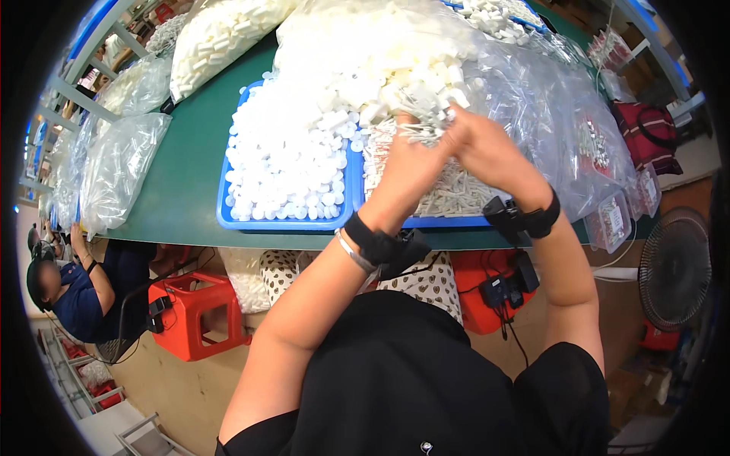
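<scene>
Over the right-hand blue tray (449,222), my left hand (411,167) and my right hand (487,148) come together around a bunch of thin white plastic sticks (426,128). The fingers of both hands are closed on the bunch, though my right fingers are partly hidden and slightly blurred. Beneath them, loose white sticks (456,196) fill the tray. A second blue tray (281,226) to the left is heaped with small round whitish caps (285,171). Just beyond my fingertips lie cream-white blocky plastic pieces (411,72), spilling from a large clear bag.
A bag of cream pieces (220,45) stands at the back left, near a clear plastic bag (122,171) on the green table (186,175). Clear sheeting (540,114) covers the right side. A fan (677,258) stands right; a seated person (91,296) is at left beside a red stool (198,315).
</scene>
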A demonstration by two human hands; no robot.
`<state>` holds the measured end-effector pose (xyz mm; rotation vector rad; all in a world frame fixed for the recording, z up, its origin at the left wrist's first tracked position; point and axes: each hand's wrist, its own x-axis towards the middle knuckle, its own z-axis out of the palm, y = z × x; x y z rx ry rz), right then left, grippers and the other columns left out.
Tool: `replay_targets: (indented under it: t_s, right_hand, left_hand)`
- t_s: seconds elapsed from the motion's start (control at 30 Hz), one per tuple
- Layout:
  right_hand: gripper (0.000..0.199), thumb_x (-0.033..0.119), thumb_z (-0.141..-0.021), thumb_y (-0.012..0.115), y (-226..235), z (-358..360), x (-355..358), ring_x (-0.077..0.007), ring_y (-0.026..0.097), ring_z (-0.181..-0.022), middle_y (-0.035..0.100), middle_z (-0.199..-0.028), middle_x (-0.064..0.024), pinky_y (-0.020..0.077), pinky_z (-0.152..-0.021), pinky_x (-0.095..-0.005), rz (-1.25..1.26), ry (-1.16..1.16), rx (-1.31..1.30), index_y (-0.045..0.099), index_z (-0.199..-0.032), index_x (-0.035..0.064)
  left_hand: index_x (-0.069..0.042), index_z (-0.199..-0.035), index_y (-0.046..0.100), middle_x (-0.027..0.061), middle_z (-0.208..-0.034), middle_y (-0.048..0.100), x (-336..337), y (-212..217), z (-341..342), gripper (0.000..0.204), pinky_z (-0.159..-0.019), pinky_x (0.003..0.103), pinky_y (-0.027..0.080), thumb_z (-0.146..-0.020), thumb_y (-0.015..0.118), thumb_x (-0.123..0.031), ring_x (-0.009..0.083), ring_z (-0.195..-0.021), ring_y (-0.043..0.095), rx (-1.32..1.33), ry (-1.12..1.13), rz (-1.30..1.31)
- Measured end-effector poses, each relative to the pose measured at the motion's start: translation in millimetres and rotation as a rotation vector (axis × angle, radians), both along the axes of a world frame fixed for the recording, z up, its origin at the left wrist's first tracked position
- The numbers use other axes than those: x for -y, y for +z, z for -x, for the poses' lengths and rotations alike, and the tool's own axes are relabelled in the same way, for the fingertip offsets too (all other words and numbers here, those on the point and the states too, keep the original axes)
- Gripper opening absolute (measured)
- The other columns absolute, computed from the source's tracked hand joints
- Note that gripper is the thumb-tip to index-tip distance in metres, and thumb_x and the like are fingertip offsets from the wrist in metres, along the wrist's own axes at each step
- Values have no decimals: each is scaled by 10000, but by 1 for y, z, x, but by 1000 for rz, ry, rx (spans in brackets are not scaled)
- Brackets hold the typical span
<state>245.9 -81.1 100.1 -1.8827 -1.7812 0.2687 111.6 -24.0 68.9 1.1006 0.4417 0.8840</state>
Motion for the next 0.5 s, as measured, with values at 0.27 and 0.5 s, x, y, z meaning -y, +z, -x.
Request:
replay_targets:
  t_s: [0.27,0.5]
  right_hand:
    - [439,219,-810,686,0,31,-8,-388,641,-934,673,-982,-188,504,-777,-468,14,-22,96,523,-1157,5]
    - [336,121,-767,659,-10,-29,5,-360,609,-996,664,-1025,-162,485,-852,-430,47,98,264,617,-1086,26]
  left_hand:
    - [-7,-1019,588,75,-891,645,-36,1,-8,138,-728,297,532,-944,620,-119,161,-804,636,189,175,227]
    - [1,-1029,545,155,-838,655,-58,2,9,183,-643,404,508,-904,599,-123,313,-728,644,-522,95,-754]
